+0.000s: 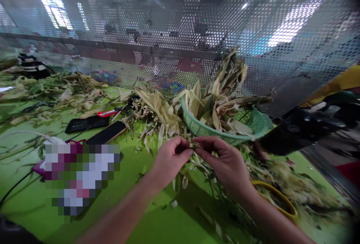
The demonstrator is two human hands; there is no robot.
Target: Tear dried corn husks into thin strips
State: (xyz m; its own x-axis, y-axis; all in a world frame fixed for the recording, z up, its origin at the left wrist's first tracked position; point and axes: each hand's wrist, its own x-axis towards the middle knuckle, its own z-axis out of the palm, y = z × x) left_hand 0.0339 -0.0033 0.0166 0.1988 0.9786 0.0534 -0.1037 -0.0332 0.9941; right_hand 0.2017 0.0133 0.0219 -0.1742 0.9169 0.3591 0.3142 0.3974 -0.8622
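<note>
My left hand (173, 159) and my right hand (225, 157) meet over the green table, thumbs and fingertips pinched together. Between them is a small pale, twisted piece of dried corn husk (194, 145), mostly covered by the fingers. Just beyond the hands stands a green plastic basket (215, 133) heaped with large dry corn husks (222, 105). Narrow husk strips hang and lie below the fingers. To the left of the basket is a pile of loose husks (164, 114).
On the left lie two dark phones (87, 124), a red utility knife (108, 112) and a purple-and-white charger cable block (42, 166). A yellow ring (277, 197) rests by my right forearm among pale fibres (295, 187). A perforated metal screen (168, 30) runs behind the table (132, 184).
</note>
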